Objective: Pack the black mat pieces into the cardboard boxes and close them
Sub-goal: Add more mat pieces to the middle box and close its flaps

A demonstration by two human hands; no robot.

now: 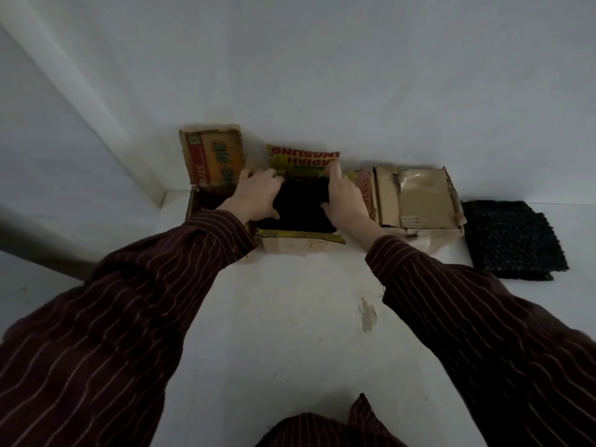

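White floor against a white wall, three cardboard boxes in a row.
Left hand and right hand, fingers spread, press a black mat piece flat into the middle box; likely light and floppy, best gripped at opposite edges.

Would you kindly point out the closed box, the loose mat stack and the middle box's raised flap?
closed box (419, 201): head view, top flaps.
mat stack (512, 240): head view, top surface.
raised flap (303, 158): head view, printed face.

Floor before boxes free; wall blocks behind.
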